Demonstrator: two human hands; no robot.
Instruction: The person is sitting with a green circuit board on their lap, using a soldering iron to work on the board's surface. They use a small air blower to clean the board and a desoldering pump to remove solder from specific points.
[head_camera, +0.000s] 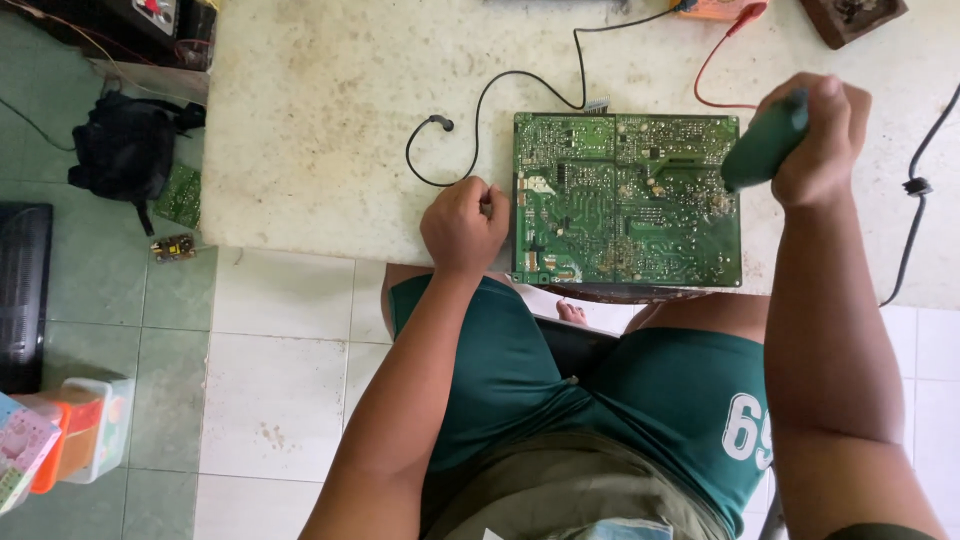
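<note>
A green circuit board (625, 200) lies solder side up near the front edge of a worn white table (330, 120). My left hand (465, 225) is closed into a fist against the board's left edge, steadying it. My right hand (822, 135) grips a dark green tool handle (765, 142) that points down toward the board's right edge. Whether the tool's tip touches the board is hidden by the handle.
A black lead (480, 120) and a red lead (715, 75) run from an orange device (715, 8) at the table's far edge. A black cable (915, 195) crosses the right side. On the tiled floor at left lie a black bag (125, 145), small boards and plastic containers (75, 430).
</note>
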